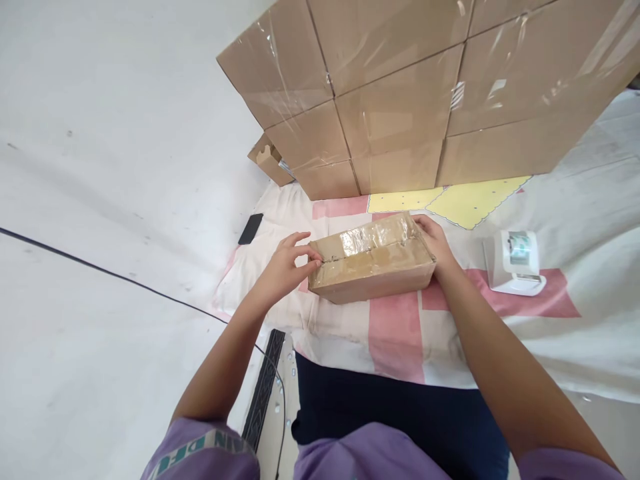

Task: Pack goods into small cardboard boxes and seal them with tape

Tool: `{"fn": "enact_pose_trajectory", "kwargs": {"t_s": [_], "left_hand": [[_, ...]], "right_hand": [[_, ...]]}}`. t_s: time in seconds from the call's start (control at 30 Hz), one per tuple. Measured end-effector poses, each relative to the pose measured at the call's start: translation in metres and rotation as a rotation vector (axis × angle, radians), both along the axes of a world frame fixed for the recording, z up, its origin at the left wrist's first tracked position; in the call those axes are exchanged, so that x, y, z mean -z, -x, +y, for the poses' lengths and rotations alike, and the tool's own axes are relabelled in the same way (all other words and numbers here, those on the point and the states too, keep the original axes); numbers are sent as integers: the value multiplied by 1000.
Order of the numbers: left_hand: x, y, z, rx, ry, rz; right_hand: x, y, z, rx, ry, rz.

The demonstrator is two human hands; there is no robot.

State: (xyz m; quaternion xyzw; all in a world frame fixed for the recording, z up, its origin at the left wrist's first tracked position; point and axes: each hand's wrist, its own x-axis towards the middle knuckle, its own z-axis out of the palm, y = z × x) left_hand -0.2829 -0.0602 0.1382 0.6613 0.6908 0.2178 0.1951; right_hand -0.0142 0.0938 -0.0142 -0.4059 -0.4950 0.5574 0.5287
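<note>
Left hand (286,265) pinches, fingers curled, the left end of a taped cardboard box (373,257); right hand (434,241) clasps its right end. The box lies shut, contents hidden, on a pink-and-yellow patched cloth (400,333) before stacked taped cartons (400,100). A white desktop device (515,263) sits to its right; a black phone (250,229) lies on the white floor (100,200).

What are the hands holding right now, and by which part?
The taped cardboard box, by its two short ends: the left hand pinches the left end at the tape seam, the right hand grips the right end.
</note>
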Motion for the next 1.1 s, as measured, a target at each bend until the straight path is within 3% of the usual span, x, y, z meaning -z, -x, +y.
{"fn": "enact_pose_trajectory", "kwargs": {"t_s": [0.57,0.83,0.97,1.1], "left_hand": [[19,11,1,-132,-172,-64],[29,18,12,-258,-28,-297],[33,10,16,-256,19,-464],[33,-1,14,-275,0,-477]], "right_hand": [[-2,1,-3,-2,-14,-22],[-10,-1,-8,-44,11,-40],[-5,-1,-5,-60,-3,-35],[-5,-2,-9,-30,-57,-20]]}}
